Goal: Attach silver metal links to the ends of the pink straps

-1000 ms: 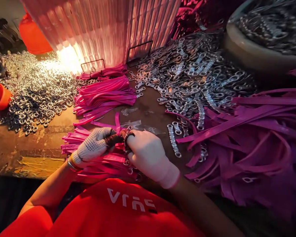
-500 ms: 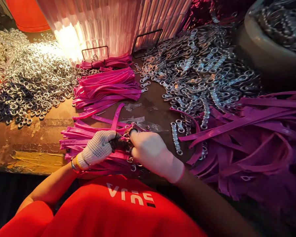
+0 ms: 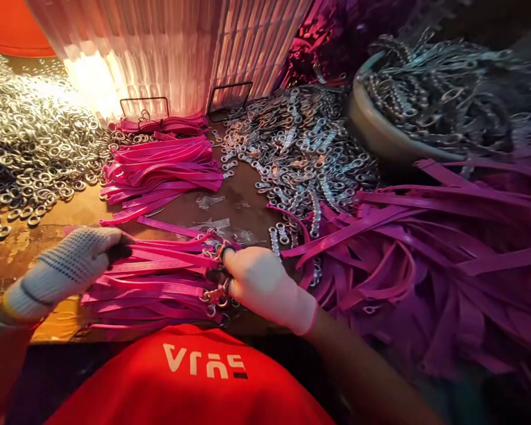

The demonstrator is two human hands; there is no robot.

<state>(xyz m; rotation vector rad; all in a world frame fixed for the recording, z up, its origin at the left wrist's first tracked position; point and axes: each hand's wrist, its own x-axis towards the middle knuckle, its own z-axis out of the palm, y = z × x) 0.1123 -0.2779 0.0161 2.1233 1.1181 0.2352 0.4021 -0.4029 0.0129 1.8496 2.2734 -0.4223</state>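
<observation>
My left hand (image 3: 77, 262), in a dotted white glove with dark fingertips, is closed on the left end of a pink strap (image 3: 168, 255) that stretches across to the right. My right hand (image 3: 259, 280), in a plain pale glove, pinches the strap's other end, where metal links and rings (image 3: 212, 294) cluster. Its fingertips are partly hidden among the metal pieces. Beneath and in front of both hands lies a layer of pink straps (image 3: 146, 301), with rings at their right ends.
Metal rings (image 3: 30, 147) are heaped at the left, twisted metal links (image 3: 301, 141) at the back right beside a full basin (image 3: 376, 127). Loose purple straps (image 3: 402, 254) cover the right. A bundle of pink straps (image 3: 168, 165) lies before a ribbed translucent panel (image 3: 168, 53).
My left hand has moved left, away from my right hand, and the strap now extends between them. The view has shifted right, showing more of the basin.
</observation>
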